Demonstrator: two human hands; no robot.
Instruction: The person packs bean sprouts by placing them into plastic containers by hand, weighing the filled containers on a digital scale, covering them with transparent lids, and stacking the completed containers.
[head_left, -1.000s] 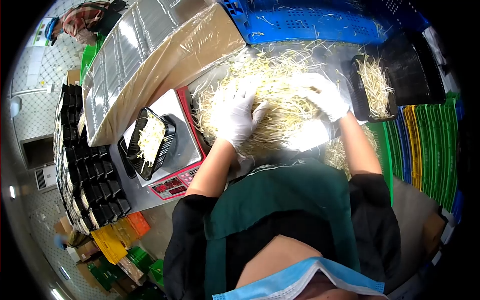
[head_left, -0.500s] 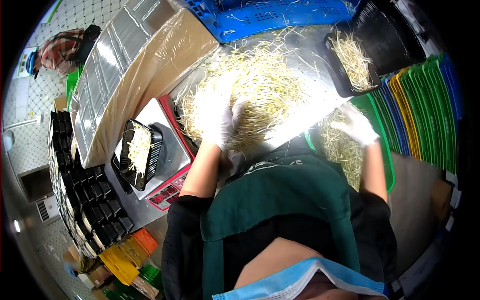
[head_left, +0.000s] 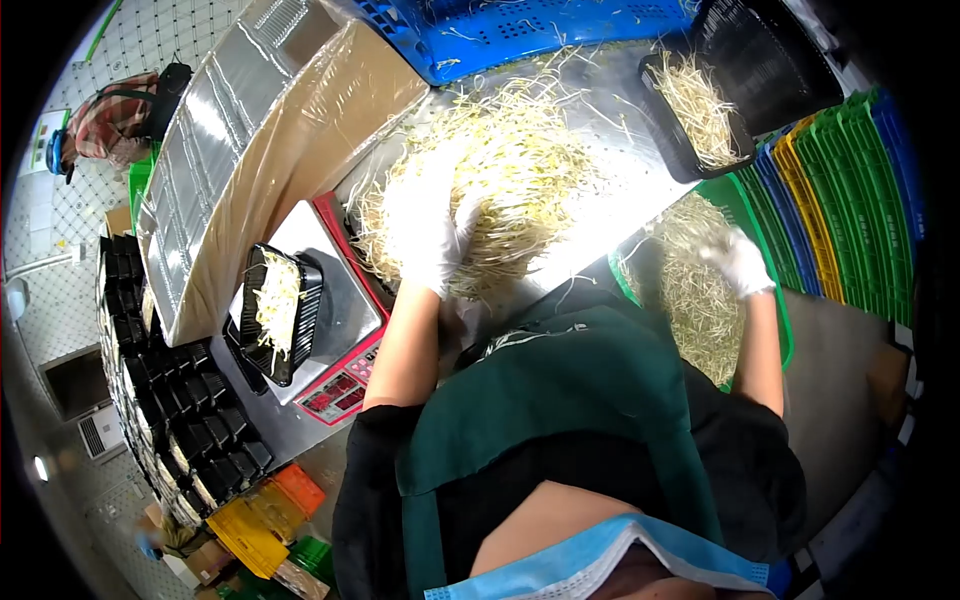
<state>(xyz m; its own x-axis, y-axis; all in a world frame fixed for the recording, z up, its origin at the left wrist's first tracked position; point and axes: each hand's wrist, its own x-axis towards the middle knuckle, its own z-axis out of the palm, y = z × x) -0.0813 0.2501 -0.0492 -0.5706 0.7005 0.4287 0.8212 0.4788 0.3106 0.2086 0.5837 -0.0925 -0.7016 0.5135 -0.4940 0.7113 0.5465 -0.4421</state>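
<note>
A large heap of bean sprouts lies on the metal table. My left hand, in a white glove, rests against the heap's left side with the thumb apart from the fingers; glare washes out the fingertips. On the right, my gloved right hand is over a green crate holding many loose sprouts. Its fingers are blurred against the sprouts, so their grip is unclear. A black tray with sprouts sits on the scale to my left.
Another black tray of sprouts stands at the table's right corner, by a larger black container. A blue crate lines the back. Stacked crates stand right, a plastic-lined box left. A person is in the distance.
My right hand has moved slightly right and down over the green crate, and its fingers, spread before, are now blurred. My left hand stays at the heap. The view has shifted slightly.
</note>
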